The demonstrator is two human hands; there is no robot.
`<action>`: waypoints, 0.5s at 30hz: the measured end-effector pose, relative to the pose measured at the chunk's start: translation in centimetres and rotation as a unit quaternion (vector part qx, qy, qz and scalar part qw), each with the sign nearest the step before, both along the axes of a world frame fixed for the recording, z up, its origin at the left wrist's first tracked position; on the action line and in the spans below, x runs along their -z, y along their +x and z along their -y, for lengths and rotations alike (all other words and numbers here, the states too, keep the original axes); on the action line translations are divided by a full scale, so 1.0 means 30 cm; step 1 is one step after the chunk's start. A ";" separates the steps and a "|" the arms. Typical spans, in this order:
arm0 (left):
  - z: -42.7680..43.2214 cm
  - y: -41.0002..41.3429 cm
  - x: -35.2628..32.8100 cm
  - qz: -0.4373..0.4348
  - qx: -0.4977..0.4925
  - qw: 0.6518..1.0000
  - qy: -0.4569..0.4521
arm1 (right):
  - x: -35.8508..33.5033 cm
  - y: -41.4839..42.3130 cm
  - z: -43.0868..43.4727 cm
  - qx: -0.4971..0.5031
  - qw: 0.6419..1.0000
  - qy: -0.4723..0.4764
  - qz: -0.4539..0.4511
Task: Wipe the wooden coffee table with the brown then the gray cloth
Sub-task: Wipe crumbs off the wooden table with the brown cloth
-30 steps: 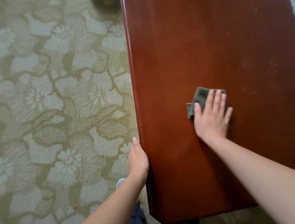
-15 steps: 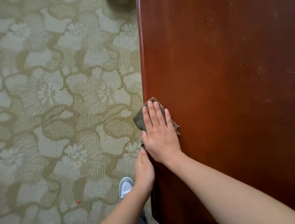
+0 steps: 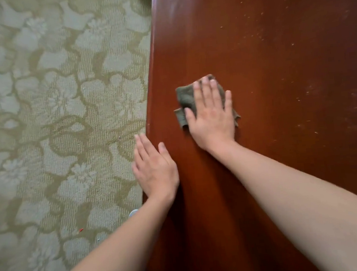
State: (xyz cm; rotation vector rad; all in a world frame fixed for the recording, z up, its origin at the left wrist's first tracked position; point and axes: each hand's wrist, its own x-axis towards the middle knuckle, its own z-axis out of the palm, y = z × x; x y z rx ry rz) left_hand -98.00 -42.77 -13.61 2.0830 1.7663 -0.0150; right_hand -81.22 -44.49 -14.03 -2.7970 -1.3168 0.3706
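Surface: glossy red-brown wooden coffee table point(image 3: 280, 126), fills the right two-thirds of the head view. Pale specks point(image 3: 253, 34) are scattered over its far and right areas; the strip near the left edge looks cleaner. Floor: olive carpet point(image 3: 53, 124) with a pale floral pattern, left of the table.

Cloth point(image 3: 184, 98): on the tabletop, near the left edge, crumpled. Colour reads grey-olive in this light, so can't say whether it's the brown or the gray one. Right hand point(image 3: 211, 117) lies flat on top of it, fingers straight and slightly spread, pressing down, not gripping. The hand hides most of the cloth; only the left side and a corner at the right show.

Left hand point(image 3: 154, 167): flat and relaxed, holding nothing, straddling the table's left edge, thumb over the wood, fingers out over the carpet.

Other: shoe toe point(image 3: 133, 212) on the carpet below the left wrist, small red fleck point(image 3: 81, 230) nearby. Both forearms cover much of the table's near end.
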 end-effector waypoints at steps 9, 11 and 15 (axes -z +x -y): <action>-0.058 0.274 0.013 -0.095 0.056 0.991 0.079 | -0.040 0.352 0.562 0.161 0.985 -0.059 0.011; -0.055 0.272 0.012 -0.092 0.053 0.991 0.078 | -0.035 0.311 0.513 0.165 0.985 -0.058 0.015; -0.064 0.270 0.022 -0.082 0.045 0.992 0.086 | 0.006 0.148 0.263 -0.054 0.998 0.009 0.011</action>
